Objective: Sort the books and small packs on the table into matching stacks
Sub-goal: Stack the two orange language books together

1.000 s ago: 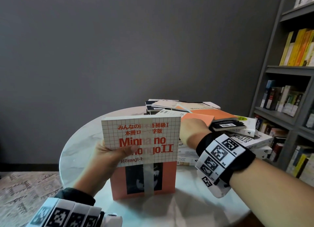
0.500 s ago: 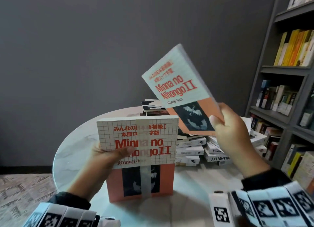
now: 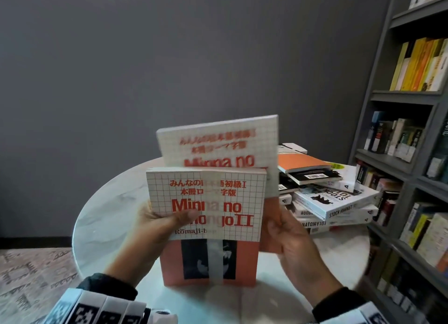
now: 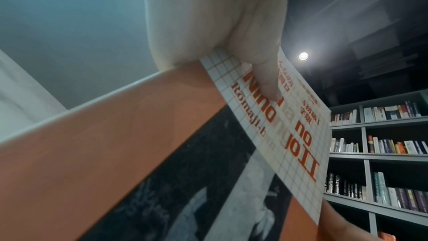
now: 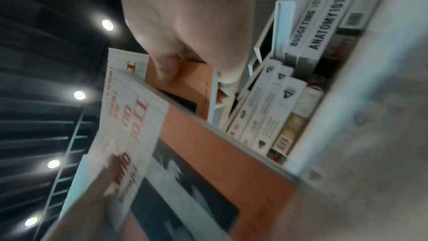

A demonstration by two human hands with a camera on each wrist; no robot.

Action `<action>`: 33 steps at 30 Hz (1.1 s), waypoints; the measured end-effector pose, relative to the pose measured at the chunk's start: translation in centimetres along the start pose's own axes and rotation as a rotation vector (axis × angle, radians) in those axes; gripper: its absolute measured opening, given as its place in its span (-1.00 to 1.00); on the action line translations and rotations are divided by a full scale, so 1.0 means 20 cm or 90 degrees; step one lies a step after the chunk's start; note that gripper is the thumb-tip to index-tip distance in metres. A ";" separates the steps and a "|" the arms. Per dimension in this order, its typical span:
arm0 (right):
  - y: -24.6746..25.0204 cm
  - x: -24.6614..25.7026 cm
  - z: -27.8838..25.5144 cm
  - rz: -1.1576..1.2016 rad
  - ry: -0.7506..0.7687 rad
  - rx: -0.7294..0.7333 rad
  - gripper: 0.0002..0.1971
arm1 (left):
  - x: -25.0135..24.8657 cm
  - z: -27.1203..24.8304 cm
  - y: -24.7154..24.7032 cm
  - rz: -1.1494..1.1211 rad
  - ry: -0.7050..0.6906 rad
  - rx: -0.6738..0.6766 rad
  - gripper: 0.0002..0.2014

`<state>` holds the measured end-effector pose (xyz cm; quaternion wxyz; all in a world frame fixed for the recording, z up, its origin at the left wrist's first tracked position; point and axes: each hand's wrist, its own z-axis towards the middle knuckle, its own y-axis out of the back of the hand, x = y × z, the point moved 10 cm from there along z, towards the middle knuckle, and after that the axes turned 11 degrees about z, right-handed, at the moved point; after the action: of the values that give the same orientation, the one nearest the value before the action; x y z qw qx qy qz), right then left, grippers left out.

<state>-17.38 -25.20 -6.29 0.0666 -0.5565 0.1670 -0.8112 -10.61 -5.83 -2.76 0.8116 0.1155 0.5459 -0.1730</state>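
My left hand [image 3: 160,223] grips an upright "Minna no Nihongo II" book [image 3: 213,209], white grid above, orange below, thumb across the cover [image 4: 266,81]. The book's bottom edge stands on the round marble table [image 3: 106,214]. My right hand [image 3: 288,239] holds a second, matching copy [image 3: 218,144] by its lower right corner, just behind the first and raised a little higher. In the right wrist view the thumb [image 5: 165,69] presses that copy's orange part [image 5: 185,80]. A jumbled pile of books [image 3: 327,192] lies on the table behind and to the right.
The pile holds white-spined "Anatomy 101", "Budgeting" and "Stock Market 101" books [image 5: 308,30] and an orange one [image 3: 298,161] on top. A grey bookshelf [image 3: 412,134] full of books stands close on the right. A patterned rug [image 3: 31,272] lies on the floor to the left.
My right hand took a second copy from the pile, lifted it high and tilted, then brought it down behind the copy in my left hand. The left hand stayed put.
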 end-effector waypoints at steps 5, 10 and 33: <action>-0.04 -0.11 -0.03 -0.078 -0.055 0.032 -0.58 | 0.05 0.01 0.03 -0.045 -0.011 -0.042 -0.38; -0.11 -0.06 -0.02 -0.062 -0.009 0.057 -0.15 | 0.07 0.00 0.00 -0.039 0.015 -0.032 -0.65; 0.07 0.39 0.21 -0.213 0.043 -0.125 -0.52 | 0.05 0.00 -0.06 0.033 0.037 0.045 -0.40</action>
<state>-16.45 -29.59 1.38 -0.1295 -0.5527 0.1524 -0.8091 -10.78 -7.05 -3.72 0.7951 0.1630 0.5595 -0.1679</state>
